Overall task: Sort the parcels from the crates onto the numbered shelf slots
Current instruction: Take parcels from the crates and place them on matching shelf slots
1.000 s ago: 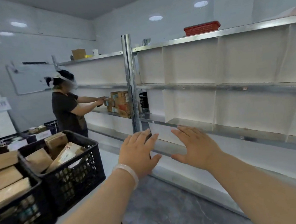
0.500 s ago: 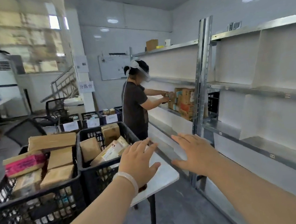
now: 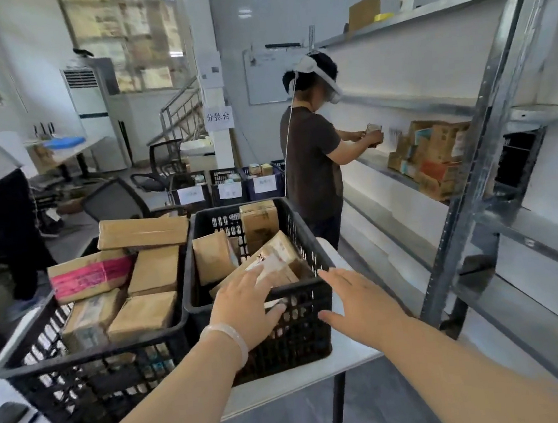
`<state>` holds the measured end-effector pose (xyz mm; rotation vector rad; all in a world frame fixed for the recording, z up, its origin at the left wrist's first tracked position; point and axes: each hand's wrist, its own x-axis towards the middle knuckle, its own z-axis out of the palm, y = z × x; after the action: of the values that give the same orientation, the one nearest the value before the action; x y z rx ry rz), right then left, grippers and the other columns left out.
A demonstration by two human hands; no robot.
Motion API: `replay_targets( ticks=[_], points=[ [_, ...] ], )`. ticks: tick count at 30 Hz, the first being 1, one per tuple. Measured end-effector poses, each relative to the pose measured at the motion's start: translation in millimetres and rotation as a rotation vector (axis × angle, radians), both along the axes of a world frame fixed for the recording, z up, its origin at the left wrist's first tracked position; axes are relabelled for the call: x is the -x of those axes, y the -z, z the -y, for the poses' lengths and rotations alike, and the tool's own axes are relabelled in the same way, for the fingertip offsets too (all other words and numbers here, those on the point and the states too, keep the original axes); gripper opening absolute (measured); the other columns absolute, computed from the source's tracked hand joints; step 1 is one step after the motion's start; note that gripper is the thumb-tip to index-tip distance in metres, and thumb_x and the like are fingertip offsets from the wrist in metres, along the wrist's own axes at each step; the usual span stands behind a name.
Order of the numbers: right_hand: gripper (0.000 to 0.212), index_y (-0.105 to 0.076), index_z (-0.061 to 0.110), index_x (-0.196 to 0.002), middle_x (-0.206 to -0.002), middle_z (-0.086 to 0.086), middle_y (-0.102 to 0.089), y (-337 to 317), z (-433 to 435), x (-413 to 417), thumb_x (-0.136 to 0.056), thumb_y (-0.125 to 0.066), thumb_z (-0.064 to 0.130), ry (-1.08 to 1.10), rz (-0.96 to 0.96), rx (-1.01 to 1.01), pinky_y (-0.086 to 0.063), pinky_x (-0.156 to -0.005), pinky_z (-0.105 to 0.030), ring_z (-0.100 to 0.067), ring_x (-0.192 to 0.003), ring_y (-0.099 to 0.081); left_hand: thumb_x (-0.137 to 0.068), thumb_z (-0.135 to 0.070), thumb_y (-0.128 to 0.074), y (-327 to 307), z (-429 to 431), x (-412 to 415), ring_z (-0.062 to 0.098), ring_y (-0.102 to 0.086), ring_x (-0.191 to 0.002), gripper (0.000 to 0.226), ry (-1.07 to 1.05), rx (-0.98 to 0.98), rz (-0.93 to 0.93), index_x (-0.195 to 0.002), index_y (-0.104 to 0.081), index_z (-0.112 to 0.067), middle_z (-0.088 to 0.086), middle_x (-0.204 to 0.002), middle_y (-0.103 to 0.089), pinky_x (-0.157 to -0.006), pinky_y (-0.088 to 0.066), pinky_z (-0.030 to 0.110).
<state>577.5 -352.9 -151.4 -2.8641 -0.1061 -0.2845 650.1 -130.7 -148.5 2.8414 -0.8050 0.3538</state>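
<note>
Brown cardboard parcels heap both black plastic lattice crates on the white table, so I judge nearly all the sorting is left. Only a cluster of cartons stands on the grey steel shelving further along. The left grip is released, fingers straight, reaching over the near rim of the right-hand crate above a tilted white-labelled parcel; contact cannot be told. The right grip, also released and holding nothing, hovers just beside that crate's corner.
</note>
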Motion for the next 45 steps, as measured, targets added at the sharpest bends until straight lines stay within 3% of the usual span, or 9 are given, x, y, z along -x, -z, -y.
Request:
replay_targets(
  ticks=[13, 21, 26, 31, 35, 38, 40, 42, 45],
  points=[
    [0.066, -0.029, 0.037, -0.146, -0.142, 0.005, -0.047, 43, -46, -144, -0.088, -0.056, 0.052, 0.186, -0.110, -0.123, -0.042, -0.101, -0.040, -0.018, -0.127, -0.046, -0.092, -0.048, -0.059, 49, -26, -157, 0.020, -0.021, -0.147, 0.075, -0.001, 0.144, -0.339, -0.153, -0.017, -0.039, -0.006, -0.160, -0.025, -0.119, -0.025, 0.042],
    [0.052, -0.038, 0.040, -0.142, -0.132, 0.006, -0.056, 49, -48, -177, -0.092, -0.054, 0.043, 0.228, -0.189, -0.199, -0.053, -0.091, -0.036, -0.014, -0.113, -0.057, -0.084, -0.040, -0.073, 62, -25, -189, 0.016, -0.050, -0.128, 0.088, 0.004, 0.234, -0.570, -0.154, -0.019, -0.036, -0.005, -0.143, -0.048, -0.107, -0.041, 0.035],
    [0.049, -0.042, 0.040, -0.139, -0.132, 0.009, -0.055, 42, -45, -191, -0.092, -0.056, 0.040, 0.180, -0.223, -0.323, -0.053, -0.087, -0.032, -0.009, -0.109, -0.056, -0.081, -0.033, -0.078, 66, -31, -197, 0.001, -0.057, -0.105, 0.075, -0.033, 0.389, -0.632, -0.145, -0.038, -0.037, -0.023, -0.115, -0.058, -0.093, -0.051, 0.028],
    [0.065, -0.036, 0.037, -0.142, -0.132, 0.012, -0.054, 39, -44, -195, -0.084, -0.060, 0.053, 0.257, -0.244, -0.377, -0.051, -0.091, -0.036, -0.012, -0.114, -0.056, -0.082, -0.026, -0.078, 70, -40, -200, -0.007, -0.060, -0.094, 0.066, -0.085, 0.529, -0.693, -0.138, -0.044, -0.039, -0.028, -0.102, -0.061, -0.074, -0.050, 0.015],
    [0.060, -0.041, 0.028, -0.139, -0.129, 0.006, -0.058, 41, -50, -205, -0.086, -0.055, 0.053, 0.307, -0.343, -0.460, -0.052, -0.092, -0.040, -0.016, -0.112, -0.058, -0.084, -0.030, -0.075, 70, -40, -198, -0.013, -0.060, -0.088, 0.061, -0.109, 0.601, -0.693, -0.136, -0.045, -0.040, -0.031, -0.098, -0.061, -0.062, -0.047, 0.008],
    [0.065, -0.036, 0.026, -0.145, -0.135, 0.003, -0.054, 41, -54, -211, -0.088, -0.058, 0.047, 0.323, -0.299, -0.600, -0.050, -0.088, -0.030, -0.014, -0.114, -0.056, -0.087, -0.031, -0.072, 65, -39, -196, -0.014, -0.062, -0.082, 0.054, -0.147, 0.660, -0.675, -0.130, -0.043, -0.046, -0.034, -0.090, -0.061, -0.055, -0.046, 0.008],
    [0.064, -0.035, 0.033, -0.144, -0.132, 0.007, -0.056, 36, -54, -213, -0.087, -0.062, 0.042, 0.313, -0.230, -0.711, -0.052, -0.074, -0.020, -0.001, -0.099, -0.058, -0.088, -0.033, -0.071, 59, -36, -195, -0.016, -0.062, -0.080, 0.049, -0.157, 0.749, -0.647, -0.122, -0.041, -0.050, -0.036, -0.087, -0.062, -0.053, -0.047, 0.008],
    [0.064, -0.030, 0.044, -0.140, -0.127, 0.017, -0.054, 25, -54, -216, -0.087, -0.066, 0.039, 0.287, -0.145, -0.793, -0.050, -0.057, -0.010, 0.008, -0.084, -0.053, -0.088, -0.037, -0.070, 49, -31, -195, -0.007, -0.065, -0.086, 0.043, -0.162, 0.858, -0.617, -0.121, -0.045, -0.049, -0.026, -0.096, -0.066, -0.056, -0.049, 0.011],
    [0.081, -0.011, 0.053, -0.143, -0.139, 0.018, -0.041, 6, -57, -220, -0.087, -0.067, 0.040, 0.291, 0.009, -0.816, -0.054, -0.085, -0.030, -0.005, -0.118, -0.052, -0.090, -0.036, -0.067, 29, -17, -198, 0.003, -0.064, -0.096, 0.040, -0.130, 0.968, -0.546, -0.124, -0.049, -0.047, -0.019, -0.107, -0.065, -0.069, -0.055, 0.021]
  ],
)
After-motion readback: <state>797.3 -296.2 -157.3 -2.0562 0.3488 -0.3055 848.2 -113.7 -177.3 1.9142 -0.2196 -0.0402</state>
